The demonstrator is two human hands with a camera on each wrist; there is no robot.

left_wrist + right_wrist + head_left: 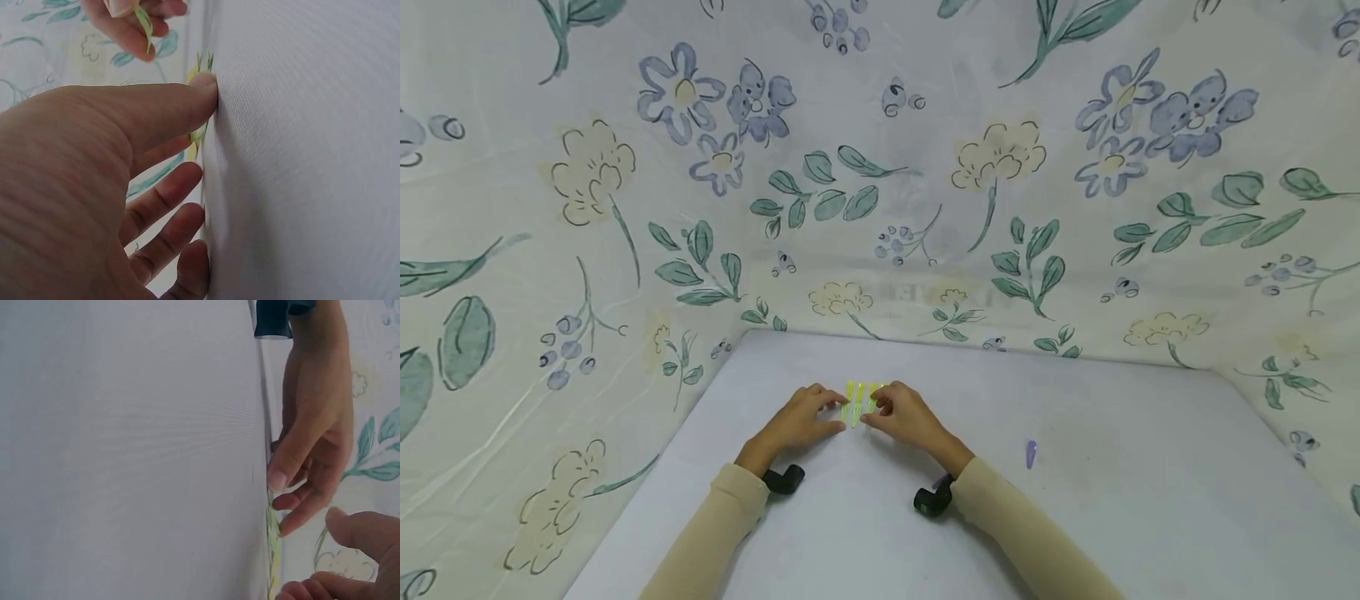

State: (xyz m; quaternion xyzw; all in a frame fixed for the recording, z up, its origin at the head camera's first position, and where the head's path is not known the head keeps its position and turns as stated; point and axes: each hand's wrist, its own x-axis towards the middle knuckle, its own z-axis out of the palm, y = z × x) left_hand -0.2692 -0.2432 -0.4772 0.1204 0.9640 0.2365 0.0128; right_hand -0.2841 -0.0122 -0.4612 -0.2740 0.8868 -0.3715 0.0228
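Yellow hair clips (861, 392) lie in a row on the white table, with green hair clips (856, 415) just on their near side. My left hand (801, 419) rests at the row's left end. Its thumb and index finger stand apart around a green clip there, and the other fingers are loosely bent. From the right my right hand (910, 415) reaches in. Between its thumb and finger it pinches a green hair clip (145, 28), seen raised off the table in the left wrist view. My right fingers cover part of the row in the head view.
A purple hair clip (1032, 454) lies apart on the table to the right. Something purple (942, 481) shows partly behind the right wrist camera (933, 502). Floral sheeting (910, 200) rises behind the table's far edge and along its sides.
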